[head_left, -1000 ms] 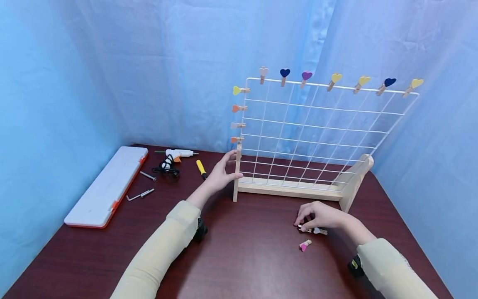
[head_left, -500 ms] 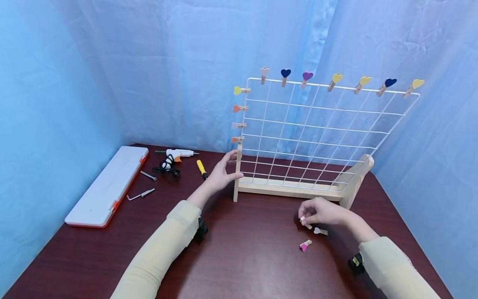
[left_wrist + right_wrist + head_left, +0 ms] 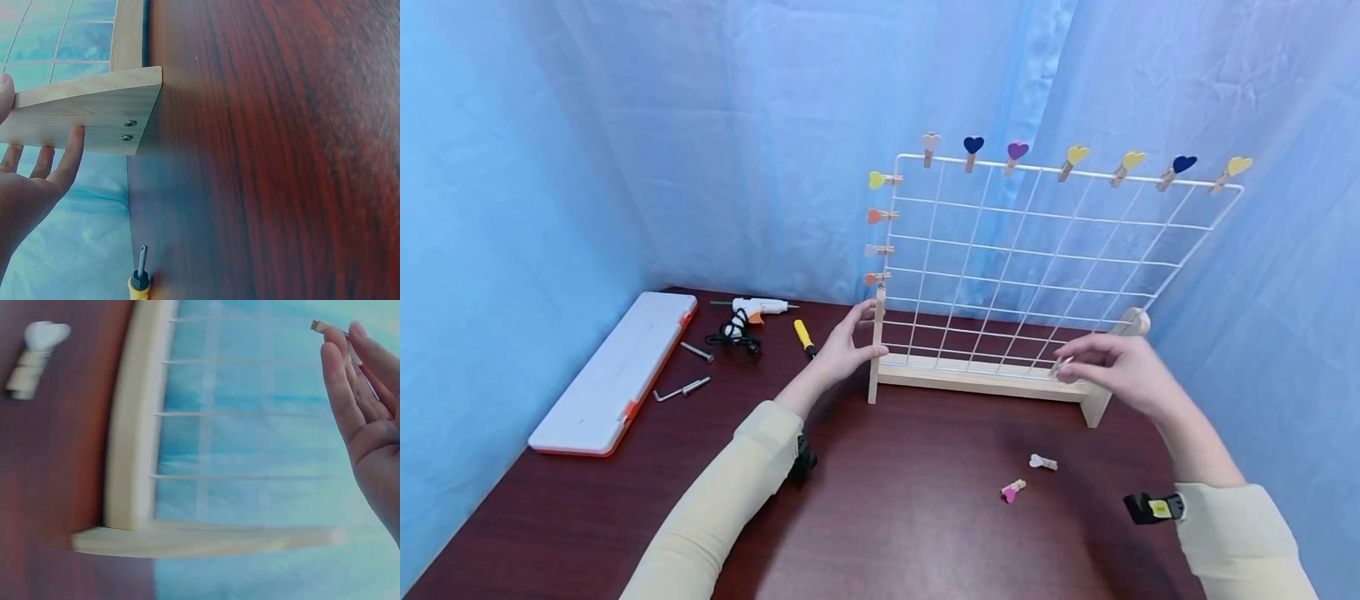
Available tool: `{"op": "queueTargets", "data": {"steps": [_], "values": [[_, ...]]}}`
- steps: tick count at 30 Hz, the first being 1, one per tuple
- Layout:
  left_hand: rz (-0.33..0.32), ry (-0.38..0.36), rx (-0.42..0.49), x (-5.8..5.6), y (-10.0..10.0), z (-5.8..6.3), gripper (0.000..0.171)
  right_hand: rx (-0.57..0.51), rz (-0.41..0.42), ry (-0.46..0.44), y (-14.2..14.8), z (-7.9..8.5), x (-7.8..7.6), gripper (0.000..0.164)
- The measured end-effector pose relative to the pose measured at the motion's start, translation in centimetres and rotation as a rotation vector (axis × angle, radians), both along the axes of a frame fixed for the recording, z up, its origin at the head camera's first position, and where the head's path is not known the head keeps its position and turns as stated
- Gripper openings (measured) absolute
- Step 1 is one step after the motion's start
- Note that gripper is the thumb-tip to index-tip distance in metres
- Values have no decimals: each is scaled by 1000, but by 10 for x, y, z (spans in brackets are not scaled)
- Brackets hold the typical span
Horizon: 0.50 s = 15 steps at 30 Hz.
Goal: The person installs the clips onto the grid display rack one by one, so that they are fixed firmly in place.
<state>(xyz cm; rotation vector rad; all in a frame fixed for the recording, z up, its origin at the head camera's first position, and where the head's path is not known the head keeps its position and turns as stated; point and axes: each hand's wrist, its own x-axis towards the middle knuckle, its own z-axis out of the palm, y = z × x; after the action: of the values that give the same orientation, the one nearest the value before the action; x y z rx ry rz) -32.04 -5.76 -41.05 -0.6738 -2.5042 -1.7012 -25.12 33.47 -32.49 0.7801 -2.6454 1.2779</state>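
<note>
A white wire grid (image 3: 1000, 250) stands in a pale wooden base (image 3: 977, 381). Heart clothespins, among them a purple one (image 3: 1017, 151), line its top edge, and others, like the yellow-green one (image 3: 877, 179), its left edge. My left hand (image 3: 842, 346) grips the base's left side panel (image 3: 75, 115), thumb on one edge and fingers on the other. In front of the grid's lower right, my right hand (image 3: 1123, 367) pinches a small wooden clothespin (image 3: 322, 326) between thumb and fingertips; its heart is hidden. A white-heart clothespin (image 3: 1042, 462) and a pink-heart one (image 3: 1012, 492) lie on the table.
To the left lie a white case with orange edges (image 3: 617, 375), a glue gun (image 3: 758, 308) with a black cord, a bolt (image 3: 697, 352), a hex key (image 3: 672, 395) and a yellow-handled screwdriver (image 3: 803, 335). Blue curtains (image 3: 760, 150) hang around the table (image 3: 865, 517).
My right hand has lifted a clothespin off the table and carried it up and rightward to the front of the grid. The left hand stays on the side panel.
</note>
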Motion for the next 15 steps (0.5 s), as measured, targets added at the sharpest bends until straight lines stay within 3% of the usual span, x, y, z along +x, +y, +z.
{"op": "queueTargets", "data": {"steps": [3,9,12,15], "values": [[3,0,7,-5,1,-7,75,-132,-94,95,9,20,5,19],[11,2,11,-6,1,-9,74,-673,-186,289,22,53,9,20],[7,-6,14,-5,1,-8,75,-775,-375,407,27,66,7,25],[-4,-6,22,-1,2,-2,74,-860,-597,452,30,76,3,32]]}}
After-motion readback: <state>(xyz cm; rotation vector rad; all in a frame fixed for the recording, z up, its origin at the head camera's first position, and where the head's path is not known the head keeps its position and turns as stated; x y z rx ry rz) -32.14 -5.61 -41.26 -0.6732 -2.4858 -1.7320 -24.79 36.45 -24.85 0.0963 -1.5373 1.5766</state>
